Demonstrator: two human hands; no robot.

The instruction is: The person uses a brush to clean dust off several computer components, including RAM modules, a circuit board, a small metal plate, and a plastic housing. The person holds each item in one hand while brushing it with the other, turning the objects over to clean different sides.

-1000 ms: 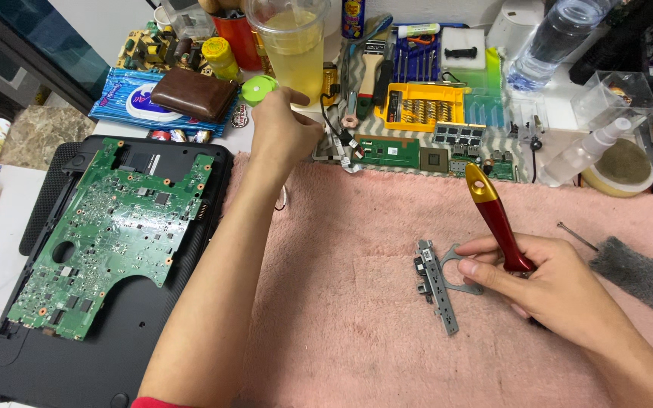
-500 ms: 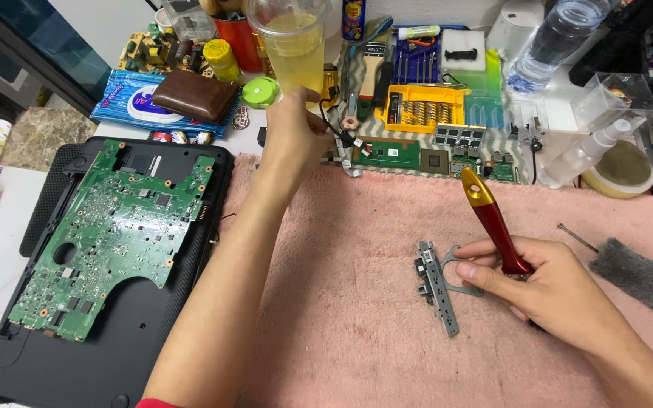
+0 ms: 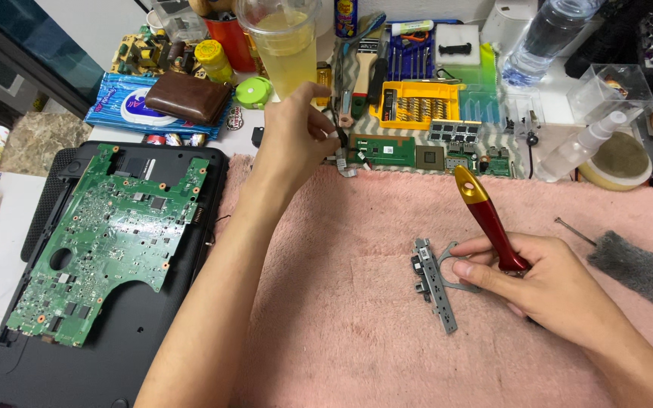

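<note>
The right hand [image 3: 546,283] is clamped around a red-handled brush [image 3: 487,217], its gold-tipped handle pointing up and away, and its fingertips touch a narrow grey metal bracket [image 3: 434,283] lying on the pink towel [image 3: 357,317]. The left hand [image 3: 296,136] reaches to the far edge of the towel, fingers pinched together on a small dark part [image 3: 339,137] beside a thin green circuit strip [image 3: 425,153]. A large green circuit board [image 3: 107,234] sits in a black laptop shell [image 3: 115,355] at the left of the worktop.
</note>
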